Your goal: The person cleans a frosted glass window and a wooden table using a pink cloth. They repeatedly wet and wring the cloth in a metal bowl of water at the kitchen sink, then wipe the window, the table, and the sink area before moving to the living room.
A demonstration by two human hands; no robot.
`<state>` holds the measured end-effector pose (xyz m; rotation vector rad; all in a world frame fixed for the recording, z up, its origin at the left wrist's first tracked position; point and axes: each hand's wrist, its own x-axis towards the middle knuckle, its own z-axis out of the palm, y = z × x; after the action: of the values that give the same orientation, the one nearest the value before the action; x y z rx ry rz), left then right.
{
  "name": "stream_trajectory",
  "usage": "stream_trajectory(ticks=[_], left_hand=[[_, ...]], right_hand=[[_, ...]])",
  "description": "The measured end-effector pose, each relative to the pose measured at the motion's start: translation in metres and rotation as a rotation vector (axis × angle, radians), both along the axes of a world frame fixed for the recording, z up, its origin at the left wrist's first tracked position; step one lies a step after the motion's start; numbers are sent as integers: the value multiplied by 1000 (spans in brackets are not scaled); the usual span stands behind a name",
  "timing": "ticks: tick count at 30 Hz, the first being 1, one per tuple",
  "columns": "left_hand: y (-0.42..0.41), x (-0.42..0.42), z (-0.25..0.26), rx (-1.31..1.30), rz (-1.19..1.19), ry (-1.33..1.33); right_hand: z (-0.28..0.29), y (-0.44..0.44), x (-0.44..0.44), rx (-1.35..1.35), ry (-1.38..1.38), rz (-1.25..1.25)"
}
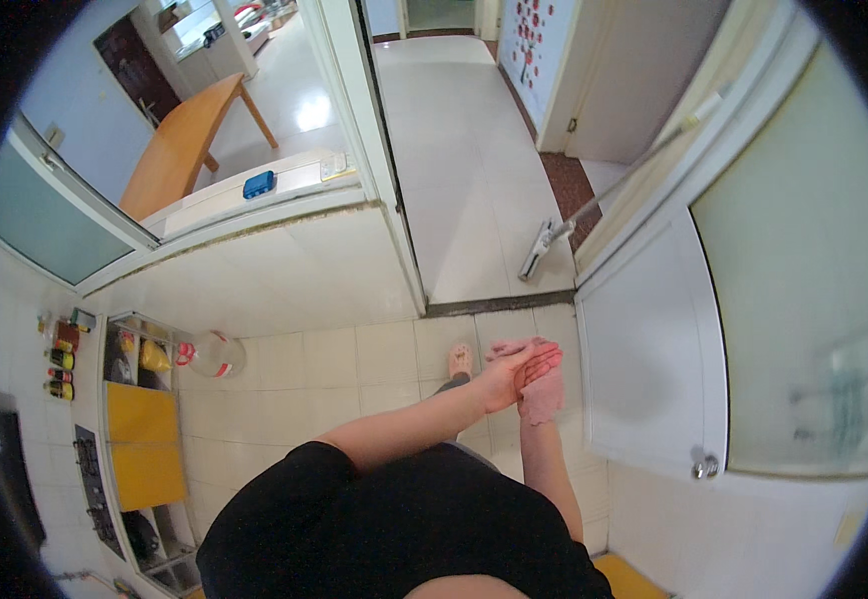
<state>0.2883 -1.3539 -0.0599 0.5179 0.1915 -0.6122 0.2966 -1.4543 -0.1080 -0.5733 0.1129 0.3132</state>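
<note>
In front of my body, a pink cloth (544, 398) is bunched between my two hands above the tiled floor. My left hand (516, 374) reaches across from the left, its fingers extended together against the cloth. The cloth covers most of my right hand (531, 410), so its fingers are largely hidden. Another fold of the same cloth sticks out beyond my left fingers. Past my left wrist, one foot in a pink slipper (461, 361) shows on the floor.
A flat mop (542, 243) leans across the doorway past a dark threshold (501, 303). At right stands a white door (654, 337) with a frosted pane. A large clear bottle (217, 354) is beside yellow-fronted cabinets (143, 427) at left. A blue box (258, 184) sits on the sill.
</note>
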Motion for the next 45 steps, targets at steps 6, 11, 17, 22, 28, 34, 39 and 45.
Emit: stream_trajectory(ticks=[6,11,17,22,28,34,39,45], left_hand=[[52,134,-3,475,-41,22],[62,230,1,230,-342,42],[72,331,14,136,122,-9],[105,419,47,105,491,-74],[146,511,69,871,434,-24],[180,559,56,1179,537,-6],[213,564,44,1638,457,-70],[265,551,35,2007,444,283]], right_hand=[[59,1,137,-598,-275,-109],[119,16,243,-1512,-1030,-116],[86,30,370,-1558,-1371,-112],[61,24,470,-442,-737,311],[67,56,605,-322,-74,632],[51,105,722,-590,-347,804],[54,166,748,-599,-433,1053],[53,270,752,-917,-841,1473]])
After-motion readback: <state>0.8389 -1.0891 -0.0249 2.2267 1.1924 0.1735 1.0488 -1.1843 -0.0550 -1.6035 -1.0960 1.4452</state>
